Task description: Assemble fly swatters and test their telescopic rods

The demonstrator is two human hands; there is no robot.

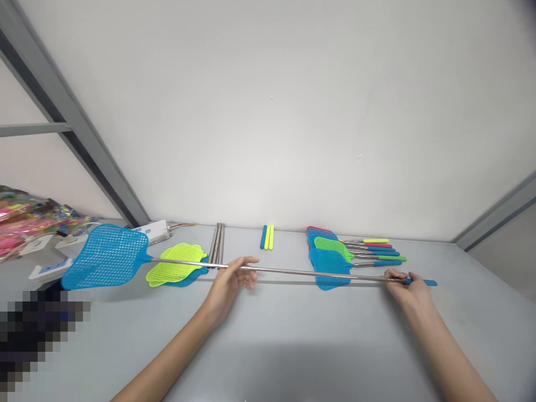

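Note:
A long fly swatter with a blue mesh head point(111, 257) and an extended metal rod point(288, 272) stretches across the table in both hands. My left hand point(228, 287) is loosely curled about the rod near its middle, index finger stretched along it. At the other end, my right hand point(408, 290) pinches the rod where it meets the blue grip point(427, 282), its fingers closed. Under the rod on the left lie yellow-green swatter heads point(176, 265) with a blue head point(188, 277) beneath. Finished-looking swatters with blue point(330, 268), green and red heads overlap on the right, behind the rod.
Several bare metal rods point(216, 245) lie near the wall, left of blue and yellow grips point(268, 237). A white box with wires point(154, 230) sits at the back left. Colourful plastic-wrapped things point(29, 220) are heaped at far left. Grey frame posts point(79, 123) flank the wall.

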